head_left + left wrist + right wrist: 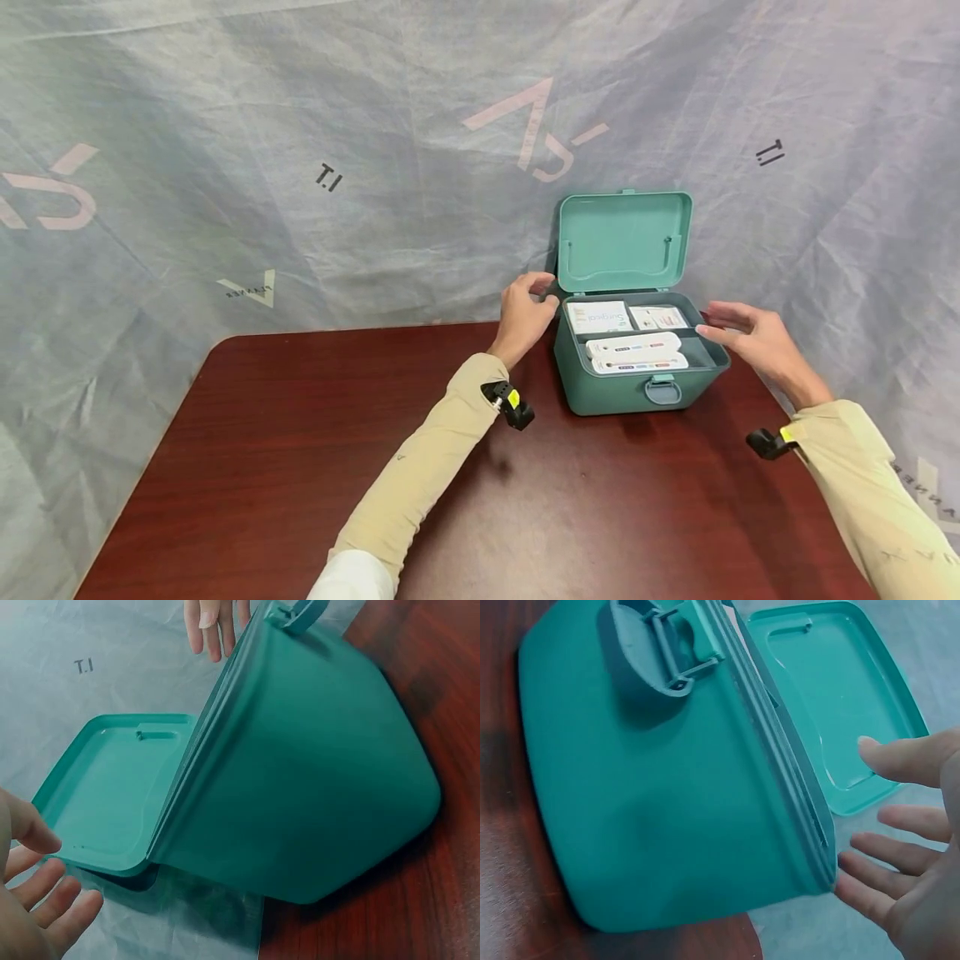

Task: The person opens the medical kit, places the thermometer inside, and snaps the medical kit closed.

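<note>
A teal storage box stands at the right of the table with its lid raised at the back. In its rear compartments lie a white box marked "Surgical" and a smaller white box. Two long white packs lie in the front. Beside the rear left corner is my left hand, its fingers loosely bent and holding nothing. My right hand is at the right side, fingers spread; in the right wrist view its lower fingertips are at the rim, though contact is unclear.
The dark red table has a rounded far left corner. Grey printed sheeting hangs close behind the box and along both sides. A grey latch hangs from the box's front.
</note>
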Available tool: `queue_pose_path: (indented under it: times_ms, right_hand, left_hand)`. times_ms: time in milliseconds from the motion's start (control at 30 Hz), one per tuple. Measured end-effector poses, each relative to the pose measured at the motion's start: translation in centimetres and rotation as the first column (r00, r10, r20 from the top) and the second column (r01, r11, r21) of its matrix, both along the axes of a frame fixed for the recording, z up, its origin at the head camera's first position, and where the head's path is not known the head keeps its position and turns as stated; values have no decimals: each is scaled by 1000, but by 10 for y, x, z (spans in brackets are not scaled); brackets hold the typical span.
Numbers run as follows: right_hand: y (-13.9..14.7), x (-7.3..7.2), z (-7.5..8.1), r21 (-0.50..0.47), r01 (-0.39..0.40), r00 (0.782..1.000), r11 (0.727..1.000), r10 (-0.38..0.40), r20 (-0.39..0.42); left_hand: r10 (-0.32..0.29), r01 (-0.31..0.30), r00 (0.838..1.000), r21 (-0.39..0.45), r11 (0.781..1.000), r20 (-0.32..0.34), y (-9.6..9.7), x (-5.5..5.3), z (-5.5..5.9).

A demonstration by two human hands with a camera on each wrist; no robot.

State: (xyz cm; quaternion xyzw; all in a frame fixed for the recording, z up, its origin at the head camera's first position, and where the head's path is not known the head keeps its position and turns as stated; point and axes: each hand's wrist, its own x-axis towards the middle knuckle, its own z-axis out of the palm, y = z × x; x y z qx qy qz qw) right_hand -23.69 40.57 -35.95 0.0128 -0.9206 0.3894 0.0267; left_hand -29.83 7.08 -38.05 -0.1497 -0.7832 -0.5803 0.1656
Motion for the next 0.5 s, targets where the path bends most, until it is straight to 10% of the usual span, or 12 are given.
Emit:
queue_pose_path:
  times_ms: [500]
  right_hand:
    - [-8, -54, 10, -171, 148, 968, 974, -178, -178]
  left_hand:
    - [47, -48, 999, 65, 997, 22, -7, -20, 7]
